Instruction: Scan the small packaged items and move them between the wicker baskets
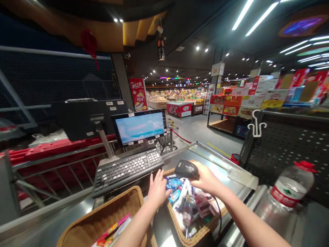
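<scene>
At the steel checkout table [217, 168], a wicker basket [192, 241] of packaged goods [186, 202] sits just below both hands, the right hand [207, 179] closed in a full grip around a black handheld barcode scanner [186, 168] above the basket, the left hand [158, 190] open and empty, spread nearest the goods.

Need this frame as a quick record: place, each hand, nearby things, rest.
place: supermarket checkout, stainless steel counter
left hand: open, fingers spread, over blue packets
right hand: holding black corded handheld barcode scanner
things: woven wicker basket of packaged goods beneath both hands
rest: second wicker basket, black keyboard, lit flat monitor, large clear plastic water bottle with red cap
</scene>
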Motion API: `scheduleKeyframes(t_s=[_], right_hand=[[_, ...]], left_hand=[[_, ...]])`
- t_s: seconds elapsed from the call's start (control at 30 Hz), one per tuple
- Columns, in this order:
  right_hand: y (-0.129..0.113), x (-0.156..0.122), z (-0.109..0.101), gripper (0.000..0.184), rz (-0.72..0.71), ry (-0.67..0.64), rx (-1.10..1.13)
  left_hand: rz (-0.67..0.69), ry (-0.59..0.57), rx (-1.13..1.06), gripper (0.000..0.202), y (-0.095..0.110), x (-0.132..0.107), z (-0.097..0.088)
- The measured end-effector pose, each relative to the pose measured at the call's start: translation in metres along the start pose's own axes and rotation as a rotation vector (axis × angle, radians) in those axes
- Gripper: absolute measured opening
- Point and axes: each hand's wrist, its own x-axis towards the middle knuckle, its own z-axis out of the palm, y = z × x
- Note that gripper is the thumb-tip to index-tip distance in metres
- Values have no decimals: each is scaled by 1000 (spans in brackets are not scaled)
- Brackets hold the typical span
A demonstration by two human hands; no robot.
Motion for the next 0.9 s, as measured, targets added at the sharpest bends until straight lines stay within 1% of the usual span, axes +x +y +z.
scheduleKeyframes(t_s=[0.1, 0.2, 0.3, 0.37, 0.5, 0.6, 0.67, 0.8, 0.9], right_hand=[[17, -3, -10, 35, 11, 18, -5], [29, -6, -16, 36, 10, 19, 6], [39, -7, -20, 38, 4, 16, 23], [45, -6, -20, 37, -1, 6, 31], [53, -3, -20, 32, -10, -14, 42], [58, -1, -19, 32, 5, -18, 42], [62, 0, -18, 35, 24, -17, 39], [67, 1, -17, 41, 43, -20, 36], [69, 3, -17, 47, 37, -18, 36]], left_hand=[[9, -106, 60, 43, 10, 22, 11], [-7, -190, 100, 50, 17, 35, 20], [-36, -213, 125, 55, 23, 42, 29], [-47, -216, 139, 53, 27, 46, 33], [-45, -193, 147, 41, 31, 54, 39], [-12, -152, 122, 28, 30, 55, 39], [18, -121, 93, 20, 28, 54, 37], [64, -65, 43, 16, 25, 47, 31], [108, 15, -8, 14, 25, 43, 23]])
